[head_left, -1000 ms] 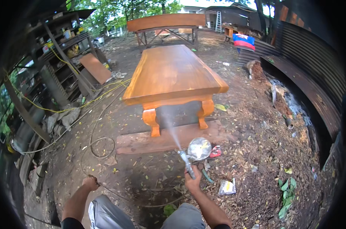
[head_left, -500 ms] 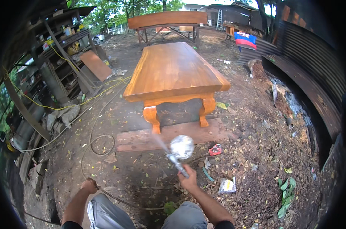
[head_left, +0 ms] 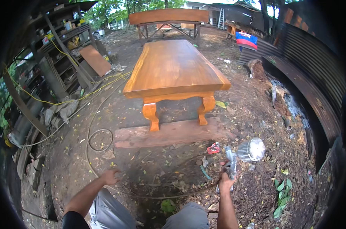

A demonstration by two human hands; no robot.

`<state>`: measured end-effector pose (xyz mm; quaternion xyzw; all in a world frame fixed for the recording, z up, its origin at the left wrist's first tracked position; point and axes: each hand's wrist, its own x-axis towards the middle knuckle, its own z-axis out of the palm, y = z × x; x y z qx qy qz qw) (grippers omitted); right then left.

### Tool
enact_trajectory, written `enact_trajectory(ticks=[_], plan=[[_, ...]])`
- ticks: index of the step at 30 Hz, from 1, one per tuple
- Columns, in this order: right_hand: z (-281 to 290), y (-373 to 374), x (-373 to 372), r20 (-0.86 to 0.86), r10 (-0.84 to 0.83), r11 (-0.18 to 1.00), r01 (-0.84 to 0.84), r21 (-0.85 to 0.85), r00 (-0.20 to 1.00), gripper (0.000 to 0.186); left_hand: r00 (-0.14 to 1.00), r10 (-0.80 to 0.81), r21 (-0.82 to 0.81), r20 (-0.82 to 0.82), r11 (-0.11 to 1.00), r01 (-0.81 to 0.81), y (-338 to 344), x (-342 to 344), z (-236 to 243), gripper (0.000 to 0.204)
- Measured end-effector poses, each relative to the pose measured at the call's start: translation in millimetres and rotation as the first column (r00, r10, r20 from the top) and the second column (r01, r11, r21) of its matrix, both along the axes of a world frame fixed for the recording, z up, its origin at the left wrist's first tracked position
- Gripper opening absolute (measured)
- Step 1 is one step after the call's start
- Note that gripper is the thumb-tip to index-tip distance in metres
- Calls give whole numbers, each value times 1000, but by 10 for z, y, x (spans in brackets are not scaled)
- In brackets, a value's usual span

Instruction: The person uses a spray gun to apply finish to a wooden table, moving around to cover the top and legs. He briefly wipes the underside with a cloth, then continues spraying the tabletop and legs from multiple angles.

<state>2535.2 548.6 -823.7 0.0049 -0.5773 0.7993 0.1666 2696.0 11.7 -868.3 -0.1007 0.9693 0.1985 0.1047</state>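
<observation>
My right hand (head_left: 226, 181) grips the handle of a silver spray gun (head_left: 231, 158), held low to the right of the table. A round metal cup (head_left: 253, 149) is attached to the gun's side. My left hand (head_left: 111, 177) is over the ground by my left knee, fingers apart and holding nothing, right above a thin air hose (head_left: 142, 197). The hose loops on the ground at left and runs past my knees toward the gun. In front of me stands a glossy orange-brown wooden table (head_left: 177, 68) with curved legs, its near legs on a reddish board (head_left: 135, 138).
A wooden bench (head_left: 169, 17) stands behind the table. Cluttered shelves (head_left: 66, 42) and a yellow cord (head_left: 58, 102) are on the left. Corrugated metal sheets (head_left: 310, 49) line the right. A red wrapper (head_left: 213, 148) and leaves lie on the dirt.
The spray gun in my right hand has swung right, away from the table's near legs, and its mist no longer shows. My left hand has let go of the hose and shifted right.
</observation>
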Motion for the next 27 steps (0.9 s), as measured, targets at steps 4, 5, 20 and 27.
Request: enact_trajectory(ticks=[4,5,20,27], plan=[[141,-347,212,96,383,920,-388,50,919,62,956,43,488,-291,866,110,1357,-728,847,39],[179,-460,241,98,393,916,-399,52,914,62,873,-16,493,-488,820,290,1647,-857,1020,38],[586,-835,424,171,792,609,-779,-151,586,65,366,-316,54,-875,689,723,1971,-1271,1584,35],[654,-947,459,175,763,645,-753,-133,622,65,523,-265,204,-810,709,675,1981,-1274,1546,33]])
